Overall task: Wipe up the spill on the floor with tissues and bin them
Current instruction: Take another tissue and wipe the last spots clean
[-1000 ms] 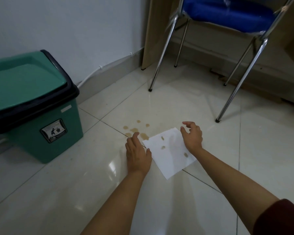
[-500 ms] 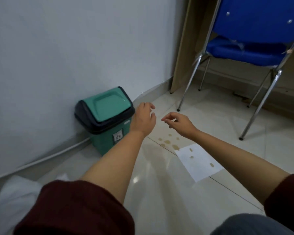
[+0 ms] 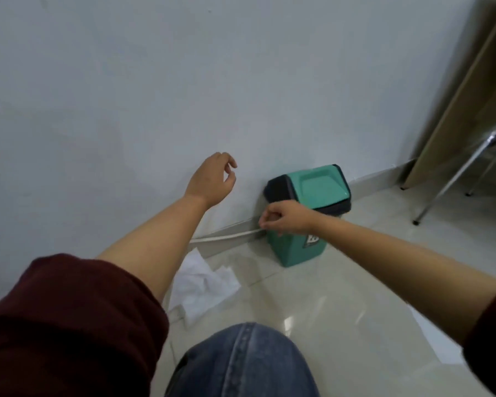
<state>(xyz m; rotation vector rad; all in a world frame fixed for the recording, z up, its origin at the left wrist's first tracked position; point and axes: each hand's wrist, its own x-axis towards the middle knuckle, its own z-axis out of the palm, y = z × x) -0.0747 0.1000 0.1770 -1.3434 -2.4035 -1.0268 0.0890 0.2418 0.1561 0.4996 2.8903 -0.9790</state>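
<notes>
Tissues crumpled white on the tiled floor, below the left forearm, by the wall. Green swing-lid bin just behind the right hand. Right hand fingers curled, held in front of the bin; cannot tell whether anything pinched. Left hand raised near the wall, fingers loose, holding nothing.

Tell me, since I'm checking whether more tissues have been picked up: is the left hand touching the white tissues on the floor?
Apart. In the head view the left hand is raised in front of the wall, while the white tissues lie on the floor well below it.
</notes>
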